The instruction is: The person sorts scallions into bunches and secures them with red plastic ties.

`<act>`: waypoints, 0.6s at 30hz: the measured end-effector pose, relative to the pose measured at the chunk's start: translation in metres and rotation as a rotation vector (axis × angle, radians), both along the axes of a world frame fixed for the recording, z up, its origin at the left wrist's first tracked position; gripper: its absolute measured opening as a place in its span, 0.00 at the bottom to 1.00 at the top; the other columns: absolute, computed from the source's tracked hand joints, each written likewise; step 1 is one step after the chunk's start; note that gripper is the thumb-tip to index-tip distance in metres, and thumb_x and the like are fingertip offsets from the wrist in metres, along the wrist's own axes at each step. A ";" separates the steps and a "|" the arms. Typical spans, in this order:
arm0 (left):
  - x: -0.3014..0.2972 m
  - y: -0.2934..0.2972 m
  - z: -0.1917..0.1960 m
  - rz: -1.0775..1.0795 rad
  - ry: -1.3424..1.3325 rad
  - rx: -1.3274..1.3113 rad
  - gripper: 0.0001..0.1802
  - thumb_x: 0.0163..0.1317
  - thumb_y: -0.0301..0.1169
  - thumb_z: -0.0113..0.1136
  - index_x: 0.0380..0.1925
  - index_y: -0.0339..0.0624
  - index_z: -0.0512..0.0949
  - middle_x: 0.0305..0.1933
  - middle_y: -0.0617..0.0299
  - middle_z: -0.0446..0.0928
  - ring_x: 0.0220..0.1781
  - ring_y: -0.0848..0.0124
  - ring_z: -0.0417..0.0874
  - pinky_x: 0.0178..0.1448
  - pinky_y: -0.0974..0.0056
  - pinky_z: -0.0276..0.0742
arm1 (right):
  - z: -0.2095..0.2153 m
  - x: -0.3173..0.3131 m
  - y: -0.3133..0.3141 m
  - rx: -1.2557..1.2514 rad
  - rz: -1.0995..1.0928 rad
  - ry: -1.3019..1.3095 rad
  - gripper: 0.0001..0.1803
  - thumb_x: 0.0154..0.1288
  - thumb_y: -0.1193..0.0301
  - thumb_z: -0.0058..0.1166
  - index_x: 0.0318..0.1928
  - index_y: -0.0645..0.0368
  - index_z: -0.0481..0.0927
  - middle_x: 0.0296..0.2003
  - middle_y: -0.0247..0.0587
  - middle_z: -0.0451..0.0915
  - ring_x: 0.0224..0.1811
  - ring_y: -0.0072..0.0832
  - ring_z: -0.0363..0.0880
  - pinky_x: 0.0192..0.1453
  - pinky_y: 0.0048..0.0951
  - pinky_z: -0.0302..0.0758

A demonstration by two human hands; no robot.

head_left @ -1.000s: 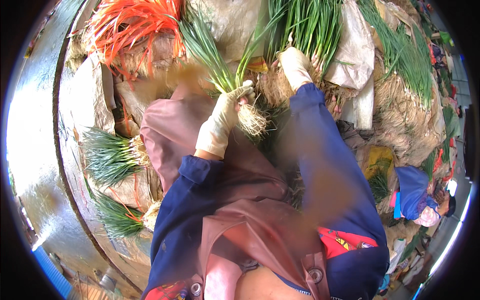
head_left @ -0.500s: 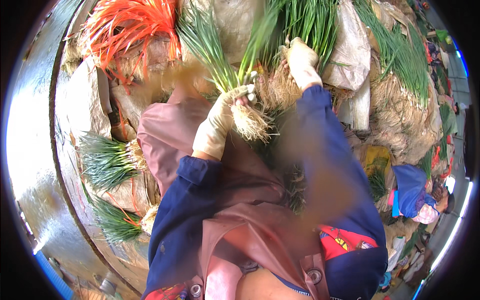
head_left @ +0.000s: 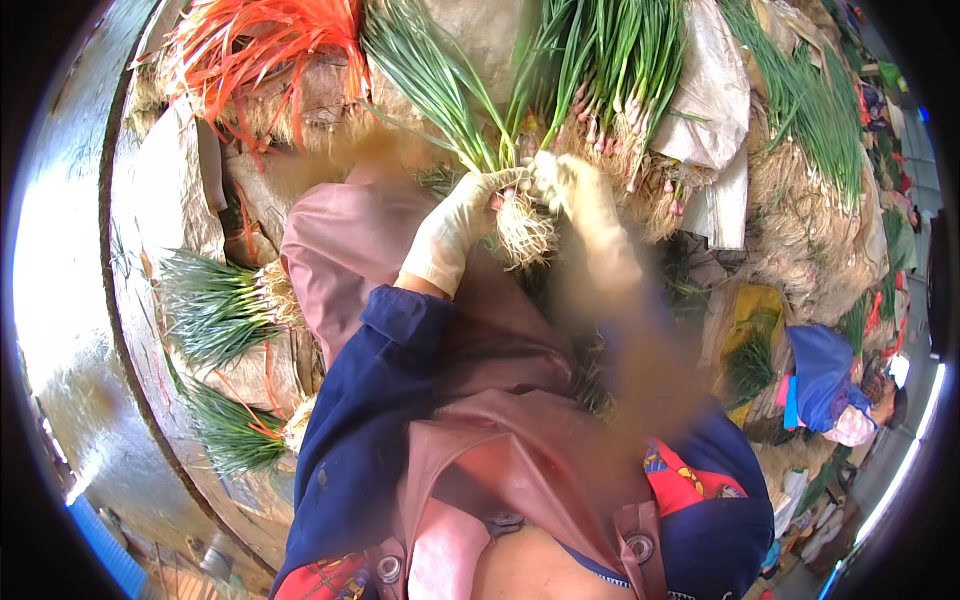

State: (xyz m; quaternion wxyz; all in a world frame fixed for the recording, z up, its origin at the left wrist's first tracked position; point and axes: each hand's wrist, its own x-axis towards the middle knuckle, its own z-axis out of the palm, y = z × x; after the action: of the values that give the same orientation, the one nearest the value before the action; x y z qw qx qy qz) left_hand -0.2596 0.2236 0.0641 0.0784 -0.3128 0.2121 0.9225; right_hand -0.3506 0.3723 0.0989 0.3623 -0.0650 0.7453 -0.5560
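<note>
Orange strips [head_left: 260,45] spill across the upper left as a person's gloved left hand [head_left: 470,205] grips a bunch of green onions [head_left: 487,152] at upper center. The gloved right hand [head_left: 580,190] curls beside it, its hold unclear; more onions [head_left: 635,60] lie upper right.

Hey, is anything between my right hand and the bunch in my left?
Nothing visible besides your left hand gripping the green bunch itself. Your right hand is right beside it; whether it touches is unclear.

No legible text, labels, numbers, signs
</note>
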 end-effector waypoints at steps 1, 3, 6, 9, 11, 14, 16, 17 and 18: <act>0.000 0.004 0.001 -0.021 0.006 -0.069 0.10 0.60 0.25 0.66 0.42 0.34 0.82 0.28 0.64 0.82 0.16 0.83 0.70 0.20 0.77 0.68 | -0.009 -0.011 -0.007 0.089 -0.018 0.151 0.19 0.73 0.61 0.43 0.45 0.63 0.82 0.34 0.39 0.85 0.29 0.21 0.77 0.30 0.20 0.69; 0.001 0.007 0.002 -0.099 0.026 -0.344 0.09 0.61 0.25 0.65 0.41 0.34 0.82 0.26 0.64 0.81 0.16 0.82 0.70 0.20 0.76 0.67 | -0.022 -0.027 -0.021 0.072 -0.066 0.152 0.15 0.72 0.62 0.47 0.40 0.58 0.82 0.30 0.31 0.82 0.26 0.19 0.73 0.28 0.20 0.65; 0.009 0.008 0.005 -0.133 0.053 -0.440 0.07 0.61 0.28 0.66 0.37 0.35 0.82 0.23 0.65 0.79 0.15 0.83 0.67 0.19 0.76 0.59 | -0.031 -0.038 -0.033 0.104 0.121 0.299 0.15 0.67 0.58 0.61 0.33 0.57 0.78 0.24 0.34 0.76 0.25 0.21 0.73 0.31 0.27 0.68; 0.013 0.006 0.007 -0.139 0.050 -0.327 0.07 0.65 0.32 0.63 0.35 0.39 0.83 0.21 0.71 0.76 0.15 0.85 0.63 0.19 0.77 0.55 | -0.034 -0.028 -0.032 -0.277 0.054 0.016 0.13 0.70 0.63 0.57 0.35 0.59 0.78 0.25 0.35 0.79 0.24 0.24 0.76 0.30 0.27 0.72; 0.011 0.003 0.010 -0.147 0.002 -0.318 0.09 0.65 0.34 0.64 0.35 0.40 0.84 0.22 0.73 0.76 0.16 0.87 0.62 0.19 0.79 0.52 | -0.037 -0.024 -0.029 -0.393 -0.058 -0.326 0.10 0.72 0.66 0.55 0.35 0.59 0.78 0.25 0.34 0.79 0.23 0.25 0.77 0.28 0.26 0.73; 0.009 0.001 0.014 -0.115 -0.032 -0.204 0.08 0.64 0.30 0.64 0.39 0.38 0.84 0.24 0.71 0.78 0.20 0.85 0.70 0.24 0.80 0.63 | -0.047 -0.026 -0.032 0.049 0.205 0.111 0.09 0.72 0.68 0.53 0.36 0.59 0.78 0.25 0.37 0.79 0.27 0.28 0.79 0.31 0.29 0.77; 0.012 0.000 0.017 -0.087 -0.012 -0.239 0.09 0.64 0.26 0.62 0.43 0.35 0.83 0.28 0.68 0.80 0.24 0.81 0.76 0.31 0.80 0.72 | -0.052 -0.032 -0.038 0.395 0.137 0.577 0.14 0.72 0.63 0.51 0.35 0.61 0.79 0.26 0.43 0.79 0.32 0.36 0.81 0.38 0.33 0.81; 0.017 -0.004 0.019 -0.139 0.120 -0.068 0.11 0.64 0.27 0.62 0.45 0.34 0.82 0.31 0.67 0.81 0.26 0.80 0.78 0.30 0.79 0.74 | -0.052 -0.038 -0.042 0.617 0.252 0.551 0.17 0.72 0.58 0.49 0.43 0.61 0.77 0.31 0.44 0.81 0.33 0.36 0.82 0.39 0.35 0.81; 0.021 -0.002 0.021 -0.152 0.118 -0.125 0.12 0.64 0.27 0.62 0.46 0.34 0.82 0.32 0.66 0.81 0.26 0.80 0.79 0.29 0.79 0.73 | -0.050 -0.039 -0.043 0.842 0.407 0.460 0.24 0.73 0.53 0.46 0.51 0.62 0.76 0.37 0.45 0.83 0.34 0.36 0.84 0.40 0.37 0.82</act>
State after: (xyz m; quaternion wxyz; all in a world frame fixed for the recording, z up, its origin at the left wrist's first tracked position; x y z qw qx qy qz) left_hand -0.2384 0.2219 0.0846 0.1160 -0.2451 0.2967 0.9157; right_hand -0.3897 0.3296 0.0485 0.2847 -0.1775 0.9370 -0.0976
